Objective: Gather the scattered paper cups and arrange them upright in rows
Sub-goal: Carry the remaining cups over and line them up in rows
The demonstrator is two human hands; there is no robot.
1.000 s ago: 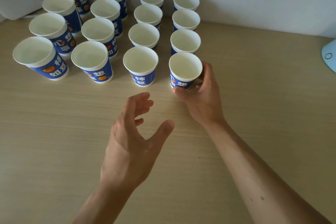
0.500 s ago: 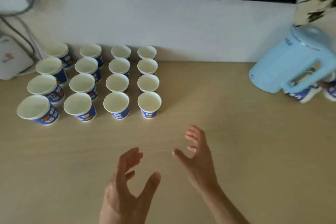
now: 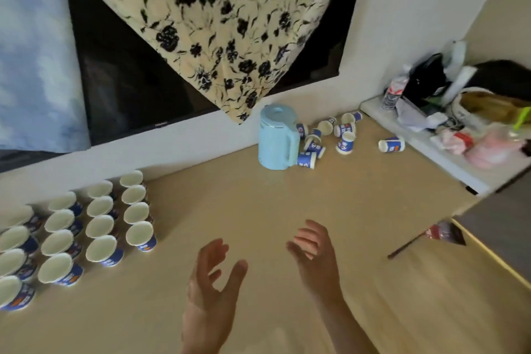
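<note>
Tabletop (image 3: 258,210) bears cup rows (image 3: 101,248), seemingly toppled cups (image 3: 307,159) beside kettle (image 3: 275,141).

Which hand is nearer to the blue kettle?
Right. The right hand is on the near side of the kettle, slightly to its right; the left hand is closer to the camera and further left. Neither touches it.
</note>
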